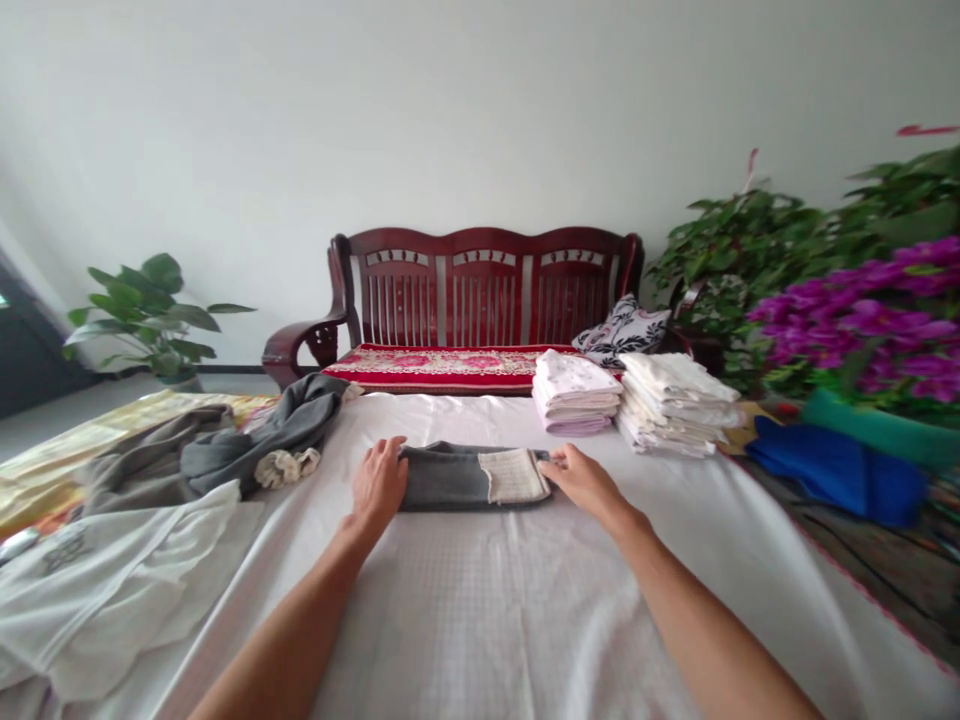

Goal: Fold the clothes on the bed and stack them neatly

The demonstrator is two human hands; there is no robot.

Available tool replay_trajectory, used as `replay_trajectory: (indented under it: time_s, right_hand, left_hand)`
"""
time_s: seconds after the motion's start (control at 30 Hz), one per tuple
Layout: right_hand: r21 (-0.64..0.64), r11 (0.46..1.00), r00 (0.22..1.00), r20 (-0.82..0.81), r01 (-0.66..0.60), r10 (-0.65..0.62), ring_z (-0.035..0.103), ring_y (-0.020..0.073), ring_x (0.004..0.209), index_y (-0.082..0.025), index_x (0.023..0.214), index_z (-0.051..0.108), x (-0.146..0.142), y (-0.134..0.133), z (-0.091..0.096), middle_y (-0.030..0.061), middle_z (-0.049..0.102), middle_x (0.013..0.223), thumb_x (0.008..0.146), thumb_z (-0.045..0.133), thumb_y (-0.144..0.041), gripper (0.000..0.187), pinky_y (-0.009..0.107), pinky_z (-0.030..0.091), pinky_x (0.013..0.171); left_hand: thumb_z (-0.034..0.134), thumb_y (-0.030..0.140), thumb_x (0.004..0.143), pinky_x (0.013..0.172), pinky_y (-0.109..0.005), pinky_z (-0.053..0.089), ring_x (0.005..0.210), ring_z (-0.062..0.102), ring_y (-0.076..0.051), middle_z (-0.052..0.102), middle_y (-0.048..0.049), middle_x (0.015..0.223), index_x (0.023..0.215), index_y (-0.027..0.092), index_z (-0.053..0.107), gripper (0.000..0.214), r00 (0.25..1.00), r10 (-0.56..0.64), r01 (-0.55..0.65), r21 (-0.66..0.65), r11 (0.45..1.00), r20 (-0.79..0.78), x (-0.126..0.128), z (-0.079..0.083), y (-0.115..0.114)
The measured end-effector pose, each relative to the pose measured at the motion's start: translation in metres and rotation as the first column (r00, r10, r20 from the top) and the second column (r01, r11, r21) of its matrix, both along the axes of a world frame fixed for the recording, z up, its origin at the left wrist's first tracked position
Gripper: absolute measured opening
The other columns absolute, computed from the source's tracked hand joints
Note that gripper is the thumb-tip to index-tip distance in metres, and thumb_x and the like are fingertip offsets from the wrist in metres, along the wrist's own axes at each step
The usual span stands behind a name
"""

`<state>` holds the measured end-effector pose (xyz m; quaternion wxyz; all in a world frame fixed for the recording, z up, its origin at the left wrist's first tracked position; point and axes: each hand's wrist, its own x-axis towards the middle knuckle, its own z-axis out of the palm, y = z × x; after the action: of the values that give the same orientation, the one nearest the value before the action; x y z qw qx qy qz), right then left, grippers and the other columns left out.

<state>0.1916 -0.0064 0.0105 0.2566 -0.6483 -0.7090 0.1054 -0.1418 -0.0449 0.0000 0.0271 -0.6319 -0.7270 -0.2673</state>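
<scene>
A dark grey garment (442,478), folded into a flat strip, lies on the white cloth (450,610) in front of me. A cream ribbed knit cuff (517,476) is folded over its right part. My left hand (379,484) grips the left end, with its fingers curled over the edge and the thumb side hidden. At the other end my right hand (581,478) pinches the corner beside the cuff between thumb and fingers. Which kind of garment it is cannot be made out in its folded form.
Two folded stacks, one pinkish-white (576,395) and one cream (671,405), stand at the back right. Loose grey clothes (255,440) and a white garment (112,590) lie to the left. Beyond are a wooden bench (484,290), purple flowers (877,310) and a blue cloth (836,470).
</scene>
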Motion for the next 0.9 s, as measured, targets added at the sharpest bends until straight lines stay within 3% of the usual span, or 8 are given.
replay_trajectory:
  time_s: [0.07,0.17,0.23,0.3,0.4,0.53,0.9]
  right_hand:
    - [0.097,0.995,0.997,0.07,0.018,-0.025,0.066,0.0215,0.098,-0.021,0.108,0.065,-0.007,-0.008,0.012,0.0089,0.072,0.108,0.094,0.051,-0.037,0.025,0.03,0.048,0.08]
    - [0.242,0.952,0.97,0.201,-0.188,0.14,0.059,0.0238,0.118,-0.02,0.123,0.062,-0.034,-0.016,0.019,0.0122,0.067,0.126,0.097,0.042,-0.027,0.034,0.036,0.044,0.1]
    - [0.224,0.908,0.911,0.304,-0.354,0.28,0.05,0.026,0.132,-0.019,0.134,0.058,-0.054,-0.018,0.014,0.0128,0.059,0.14,0.098,0.041,-0.029,0.041,0.042,0.036,0.112]
    - [0.149,0.887,0.851,0.389,-0.436,0.353,0.039,0.0277,0.142,-0.016,0.143,0.051,-0.066,-0.018,0.004,0.0136,0.048,0.152,0.099,0.041,-0.034,0.049,0.048,0.028,0.118]
    - [0.067,0.881,0.804,0.447,-0.468,0.393,0.033,0.0275,0.146,-0.013,0.147,0.046,-0.068,-0.016,-0.012,0.0146,0.041,0.157,0.1,0.039,-0.039,0.054,0.049,0.024,0.119]
    - [0.096,0.881,0.809,0.452,-0.463,0.376,0.032,0.0269,0.147,-0.017,0.15,0.043,-0.056,-0.015,-0.021,0.0123,0.039,0.158,0.101,0.039,-0.041,0.055,0.05,0.024,0.119]
    - [0.164,0.889,0.834,0.451,-0.428,0.319,0.032,0.0281,0.146,-0.016,0.15,0.043,-0.052,-0.015,-0.029,0.0111,0.04,0.157,0.101,0.038,-0.04,0.055,0.052,0.027,0.117]
  left_hand:
    - [0.045,0.017,0.093,0.102,-0.036,0.047,0.115,0.062,-0.024,0.068,-0.0082,0.123,0.124,0.023,0.064,0.036,0.992,-0.129,0.129,0.048,0.991,-0.002,0.012,0.003,0.0]
    - [0.043,0.02,0.096,0.112,-0.035,0.04,0.128,0.056,-0.021,0.066,-0.0042,0.132,0.127,0.024,0.064,0.037,0.948,-0.316,0.317,0.039,0.948,-0.016,0.027,-0.001,0.004]
    - [0.044,0.026,0.099,0.118,-0.042,0.032,0.139,0.046,-0.024,0.06,-0.0051,0.142,0.134,0.023,0.06,0.039,0.923,-0.379,0.379,-0.012,0.925,-0.07,0.031,-0.009,0.006]
    - [0.046,0.034,0.099,0.121,-0.048,0.026,0.146,0.036,-0.028,0.051,-0.0071,0.151,0.14,0.022,0.055,0.043,0.9,-0.416,0.41,-0.071,0.909,-0.129,0.031,-0.017,0.007]
    - [0.048,0.043,0.098,0.121,-0.051,0.022,0.148,0.031,-0.031,0.041,-0.0088,0.157,0.147,0.024,0.048,0.052,0.879,-0.441,0.426,-0.116,0.897,-0.183,0.025,-0.026,0.007]
    - [0.048,0.05,0.097,0.122,-0.051,0.02,0.149,0.029,-0.03,0.037,-0.0088,0.16,0.15,0.028,0.043,0.058,0.869,-0.45,0.429,-0.138,0.892,-0.204,0.014,-0.028,0.004]
    - [0.042,0.051,0.099,0.118,-0.054,0.024,0.15,0.024,-0.033,0.026,-0.013,0.164,0.154,0.026,0.037,0.06,0.951,-0.267,0.229,-0.226,0.947,-0.156,-0.014,-0.034,0.003]
